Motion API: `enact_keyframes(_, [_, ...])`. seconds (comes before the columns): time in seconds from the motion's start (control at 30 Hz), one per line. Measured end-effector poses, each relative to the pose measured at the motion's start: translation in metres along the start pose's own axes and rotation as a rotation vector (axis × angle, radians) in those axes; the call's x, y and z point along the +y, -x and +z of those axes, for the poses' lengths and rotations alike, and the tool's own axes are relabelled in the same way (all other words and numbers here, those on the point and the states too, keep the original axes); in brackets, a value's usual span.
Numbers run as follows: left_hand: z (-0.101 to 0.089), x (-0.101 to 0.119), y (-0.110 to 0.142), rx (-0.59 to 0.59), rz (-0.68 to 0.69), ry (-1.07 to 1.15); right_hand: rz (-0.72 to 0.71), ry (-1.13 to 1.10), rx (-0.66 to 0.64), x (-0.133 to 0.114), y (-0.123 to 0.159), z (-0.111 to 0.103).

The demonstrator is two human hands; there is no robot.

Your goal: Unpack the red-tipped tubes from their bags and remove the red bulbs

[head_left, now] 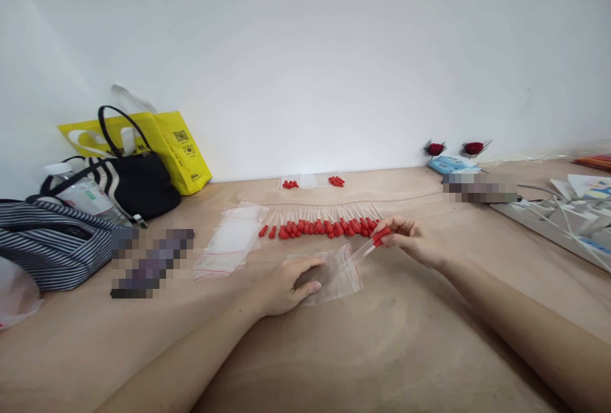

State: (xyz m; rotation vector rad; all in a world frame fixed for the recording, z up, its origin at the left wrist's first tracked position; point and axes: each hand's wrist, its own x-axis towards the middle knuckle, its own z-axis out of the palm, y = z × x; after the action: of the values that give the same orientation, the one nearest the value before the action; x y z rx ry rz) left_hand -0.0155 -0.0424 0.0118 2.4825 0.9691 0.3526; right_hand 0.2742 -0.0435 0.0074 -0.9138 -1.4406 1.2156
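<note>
A clear zip bag (337,276) with a red seal line lies flat on the table. My left hand (289,286) grips its left end between thumb and fingers. At the bag's right-hand mouth, my right hand (414,242) pinches a dropper with a red bulb (380,235) and a clear tube. The tube slants down-left to the bag's opening; how far inside it reaches, I cannot tell. Behind the hands runs a row of several red-bulbed droppers (329,228), tubes pointing toward the wall. Left of them lies a stack of flat zip bags (231,241).
Two filled bags of red-bulbed droppers (310,181) lie by the wall. On the left are a yellow bag (184,152), a black handbag (147,184) and a striped pouch (62,247). A power strip (554,222) with cables and a blue packet (453,165) sit right.
</note>
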Motion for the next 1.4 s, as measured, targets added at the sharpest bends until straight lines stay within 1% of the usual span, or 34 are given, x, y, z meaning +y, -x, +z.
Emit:
enact_keyframes(0.1, [-0.001, 0.001, 0.001, -0.003, 0.001, 0.002, -0.076, -0.062, 0.168, -0.004, -0.007, -0.017])
enact_keyframes(0.17, [-0.001, 0.002, 0.001, -0.009, -0.009, 0.001, -0.168, -0.052, 0.281, -0.005, -0.013, -0.019])
enact_keyframes(0.23, [-0.001, 0.002, 0.000, -0.016, -0.017, -0.003, -0.268, 0.053, 0.361, -0.005, -0.021, -0.014])
enact_keyframes(0.3, [-0.002, 0.002, 0.000, -0.023, -0.018, -0.007, -0.359, 0.252, 0.387, -0.001, -0.030, -0.001])
enact_keyframes(0.43, [-0.003, 0.003, 0.002, -0.032, -0.010, -0.007, -0.567, 0.734, 0.299, 0.009, -0.046, 0.028])
enact_keyframes(0.53, [-0.004, 0.003, 0.004, -0.035, -0.015, -0.006, -0.674, 1.025, 0.201, 0.017, -0.057, 0.041])
enact_keyframes(0.6, [-0.004, 0.003, 0.004, -0.036, -0.020, -0.004, -0.675, 1.188, 0.123, 0.020, -0.062, 0.046])
enact_keyframes(0.67, [-0.004, 0.003, 0.004, -0.036, -0.025, -0.002, -0.637, 1.325, 0.048, 0.023, -0.066, 0.049])
enact_keyframes(0.77, [-0.004, 0.004, 0.004, -0.042, -0.027, -0.003, -0.562, 1.450, -0.045, 0.023, -0.067, 0.053])
enact_keyframes(0.9, [-0.004, 0.003, 0.003, -0.046, -0.022, -0.006, -0.467, 1.493, -0.115, 0.014, -0.064, 0.056])
enact_keyframes(1.03, [-0.004, 0.000, 0.004, -0.054, -0.025, -0.006, -0.410, 1.441, -0.133, 0.005, -0.057, 0.054])
enact_keyframes(1.13, [-0.006, 0.000, 0.006, -0.052, -0.021, -0.005, -0.435, 1.324, -0.080, 0.006, -0.044, 0.048])
enact_keyframes(1.2, [-0.010, 0.002, 0.007, -0.054, -0.025, -0.013, -0.480, 1.195, -0.013, 0.010, -0.031, 0.043])
enact_keyframes(1.27, [-0.013, 0.005, 0.008, -0.043, -0.028, -0.018, -0.511, 1.053, 0.024, 0.014, -0.017, 0.039])
enact_keyframes(1.33, [-0.015, 0.006, 0.008, 0.009, -0.028, -0.019, -0.511, 0.950, -0.005, 0.016, -0.003, 0.038])
enact_keyframes(1.4, [-0.013, 0.005, 0.006, 0.076, -0.047, -0.028, -0.513, 0.914, -0.096, 0.014, 0.007, 0.038])
